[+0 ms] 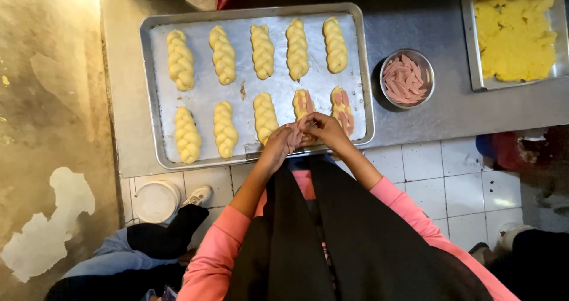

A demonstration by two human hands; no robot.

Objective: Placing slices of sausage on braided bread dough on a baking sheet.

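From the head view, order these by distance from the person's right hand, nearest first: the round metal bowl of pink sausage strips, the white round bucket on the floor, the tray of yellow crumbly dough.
1. Round metal bowl of pink sausage strips, up and to the right of the right hand.
2. Tray of yellow crumbly dough, far top right corner.
3. White round bucket, on the floor, lower left. These last two are not far apart in distance.

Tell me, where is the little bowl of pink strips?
In the head view, the round metal bowl of pink strips sits on the steel counter, right of the baking tray and left of the yellow dough pan.

Pale yellow braided loaves [224, 55], pink sausage strips [405, 78].
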